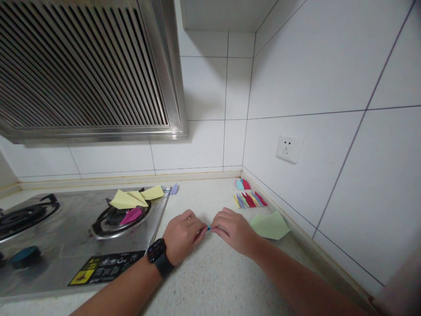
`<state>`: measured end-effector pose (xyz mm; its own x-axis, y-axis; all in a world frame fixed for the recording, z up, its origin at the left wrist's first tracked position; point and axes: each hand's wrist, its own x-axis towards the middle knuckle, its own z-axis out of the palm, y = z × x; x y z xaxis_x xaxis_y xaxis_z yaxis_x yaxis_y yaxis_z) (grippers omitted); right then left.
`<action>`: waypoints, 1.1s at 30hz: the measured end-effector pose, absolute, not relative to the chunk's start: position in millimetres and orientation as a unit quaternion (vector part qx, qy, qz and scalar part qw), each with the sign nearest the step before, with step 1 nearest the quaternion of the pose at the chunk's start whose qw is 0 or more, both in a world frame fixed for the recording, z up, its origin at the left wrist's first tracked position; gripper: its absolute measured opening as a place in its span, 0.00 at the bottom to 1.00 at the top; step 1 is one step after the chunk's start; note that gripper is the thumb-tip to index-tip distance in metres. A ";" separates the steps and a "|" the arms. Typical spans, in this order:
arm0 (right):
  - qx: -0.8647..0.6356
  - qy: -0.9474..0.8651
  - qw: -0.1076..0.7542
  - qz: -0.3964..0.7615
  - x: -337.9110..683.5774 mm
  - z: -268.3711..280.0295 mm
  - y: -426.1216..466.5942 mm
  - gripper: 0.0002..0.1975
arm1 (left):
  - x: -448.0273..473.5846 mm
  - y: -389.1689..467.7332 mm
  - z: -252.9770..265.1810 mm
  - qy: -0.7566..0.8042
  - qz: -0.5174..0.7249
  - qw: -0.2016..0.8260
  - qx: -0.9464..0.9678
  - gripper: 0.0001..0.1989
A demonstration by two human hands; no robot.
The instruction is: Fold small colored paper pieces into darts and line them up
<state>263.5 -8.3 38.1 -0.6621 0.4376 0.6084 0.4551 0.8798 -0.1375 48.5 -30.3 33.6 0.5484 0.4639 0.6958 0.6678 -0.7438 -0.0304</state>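
Between my two hands is a small piece of blue folded paper (208,228), mostly hidden by the fingertips. My left hand (184,232), with a black watch (157,251) on its wrist, pinches the paper from the left. From the other side my right hand (233,229) pinches it between thumb and fingers. Both hands are over the speckled countertop (204,285). To the right of my right hand lies a pale green paper sheet (270,225) with creased edges. Beyond it sits a row of small colourful folded papers (250,200).
A gas stove (75,228) fills the left, with yellow folded papers (126,199) and a magenta folded paper (132,215) on its right burner. A lilac folded paper (174,188) lies by the stove's corner. The range hood (179,109) overhangs. A tiled wall with a socket (290,148) borders the right.
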 end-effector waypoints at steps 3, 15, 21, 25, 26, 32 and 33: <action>-0.242 -0.910 0.336 -0.008 263.0 37.6 -8.0 0.03 | 48.2 -30.1 33.7 -0.322 -0.344 0.154 -0.868 0.06; -0.240 -0.909 0.341 0.003 262.0 35.3 -7.0 0.04 | 50.9 -31.5 34.6 -0.327 -0.346 0.161 -0.865 0.05; -0.237 -0.909 0.342 0.012 259.9 37.4 -8.1 0.05 | 51.1 -32.9 34.4 -0.337 -0.343 0.153 -0.863 0.05; -0.238 -0.908 0.343 0.020 258.5 37.0 -7.7 0.05 | 51.0 -32.9 34.1 -0.336 -0.345 0.158 -0.862 0.05; -0.237 -0.909 0.343 0.021 258.3 36.8 -7.5 0.05 | 51.1 -32.9 34.1 -0.336 -0.345 0.158 -0.862 0.05; -0.251 -0.900 0.356 0.017 258.7 38.2 -8.7 0.04 | 51.2 -34.6 35.8 -0.348 -0.348 0.134 -0.860 0.06; -0.257 -0.896 0.361 0.017 259.1 38.7 -9.2 0.03 | 50.7 -34.8 36.4 -0.351 -0.352 0.125 -0.859 0.06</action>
